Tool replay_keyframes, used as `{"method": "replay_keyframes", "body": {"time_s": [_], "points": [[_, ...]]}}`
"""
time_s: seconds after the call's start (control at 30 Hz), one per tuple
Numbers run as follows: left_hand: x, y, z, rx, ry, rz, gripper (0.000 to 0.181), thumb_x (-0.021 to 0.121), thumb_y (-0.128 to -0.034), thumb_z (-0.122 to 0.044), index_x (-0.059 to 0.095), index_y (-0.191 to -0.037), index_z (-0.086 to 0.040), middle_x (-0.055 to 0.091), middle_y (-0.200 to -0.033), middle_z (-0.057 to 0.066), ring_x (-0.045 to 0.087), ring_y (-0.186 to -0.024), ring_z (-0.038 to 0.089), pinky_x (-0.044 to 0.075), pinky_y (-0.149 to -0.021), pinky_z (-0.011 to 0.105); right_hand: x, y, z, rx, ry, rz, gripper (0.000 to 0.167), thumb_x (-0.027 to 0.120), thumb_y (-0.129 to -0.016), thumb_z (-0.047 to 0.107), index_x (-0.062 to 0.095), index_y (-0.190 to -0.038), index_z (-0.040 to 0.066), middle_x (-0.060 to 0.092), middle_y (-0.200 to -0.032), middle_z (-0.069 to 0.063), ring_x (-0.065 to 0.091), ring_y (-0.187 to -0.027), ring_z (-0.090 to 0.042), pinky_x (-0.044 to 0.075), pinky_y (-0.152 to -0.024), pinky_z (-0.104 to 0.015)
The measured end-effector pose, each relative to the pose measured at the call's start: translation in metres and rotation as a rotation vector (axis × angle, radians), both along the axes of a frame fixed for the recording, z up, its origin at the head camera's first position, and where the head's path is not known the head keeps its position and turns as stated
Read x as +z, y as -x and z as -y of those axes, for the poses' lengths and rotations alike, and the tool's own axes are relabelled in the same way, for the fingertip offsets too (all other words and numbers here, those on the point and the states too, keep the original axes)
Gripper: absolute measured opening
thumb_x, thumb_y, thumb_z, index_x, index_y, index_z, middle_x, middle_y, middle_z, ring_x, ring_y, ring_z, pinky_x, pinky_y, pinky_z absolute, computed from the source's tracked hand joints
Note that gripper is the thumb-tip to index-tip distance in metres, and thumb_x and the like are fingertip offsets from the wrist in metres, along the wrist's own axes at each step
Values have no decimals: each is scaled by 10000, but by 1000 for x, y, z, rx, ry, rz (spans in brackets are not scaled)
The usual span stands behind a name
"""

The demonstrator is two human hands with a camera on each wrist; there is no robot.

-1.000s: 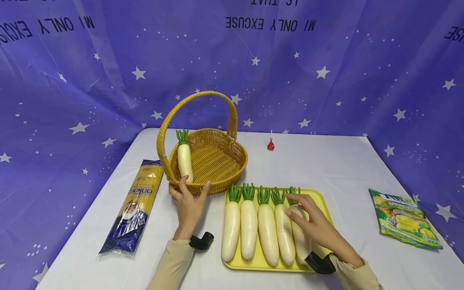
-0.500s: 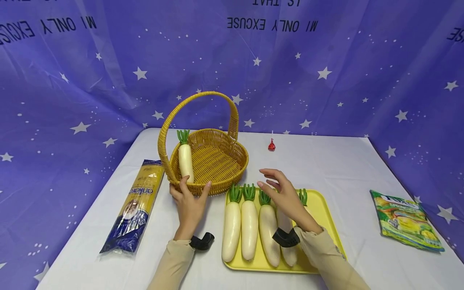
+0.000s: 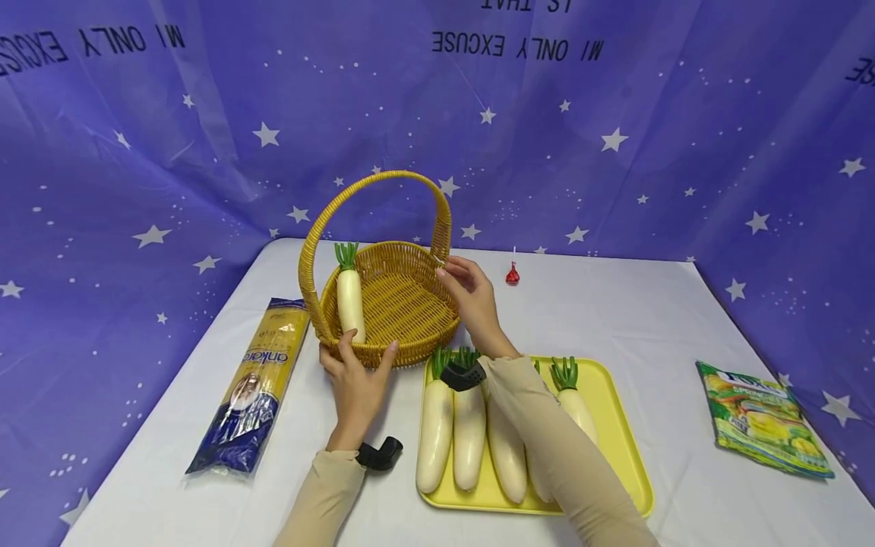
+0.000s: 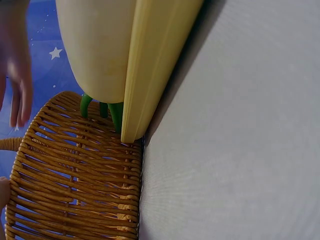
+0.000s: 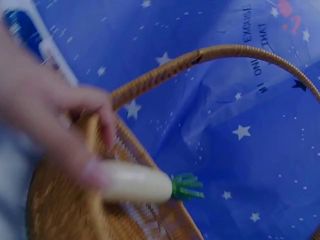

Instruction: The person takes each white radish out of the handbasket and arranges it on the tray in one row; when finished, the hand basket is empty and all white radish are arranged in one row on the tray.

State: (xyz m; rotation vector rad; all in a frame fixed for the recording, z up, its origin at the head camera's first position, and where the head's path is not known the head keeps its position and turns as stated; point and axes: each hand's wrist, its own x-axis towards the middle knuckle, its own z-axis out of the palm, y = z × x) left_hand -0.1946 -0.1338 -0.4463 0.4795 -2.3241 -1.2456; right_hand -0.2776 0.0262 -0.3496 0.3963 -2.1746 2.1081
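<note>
My left hand [image 3: 358,387] grips the front rim of a brown wicker basket [image 3: 410,353] with a tall arched handle. Inside the basket, against its left side, leans a white radish [image 3: 352,304] with green stalks; my left fingers are close to it. My right hand [image 3: 475,308] is at the basket's right rim, near the foot of the handle, its fingers extended and holding nothing. In the left wrist view the right hand [image 4: 15,65] is blurred beside the basket. Several more white radishes [image 3: 435,441] lie side by side on a yellow tray [image 3: 625,448], partly covered by my right forearm.
Left of the basket lies a blue and yellow pasta packet [image 3: 253,380]. A green packet [image 3: 762,418] is on the far right of the white table [image 3: 656,319]. Towards the back sits a small red wrapped lollipop [image 3: 513,275]. A purple star-printed cloth [image 3: 383,91] hangs behind.
My right hand has moved from over the tray's right-hand radishes, up and left to the basket's right rim. The left hand has stayed on the front rim.
</note>
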Motion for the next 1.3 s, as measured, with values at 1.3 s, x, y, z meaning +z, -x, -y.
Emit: {"method": "replay_keyframes", "body": {"time_s": [1.3], "points": [[-4,0,2,-17,45,-120,713,772,-692,-228,340,-1255,-163,51,-1386,347,180,-1249,543,262,-979,588,-44,43,118,428,-77,555,436,586,-877,288,460,-1293,269,489,-1311,-42,492,-1179,-297,367,-994,-468]]}}
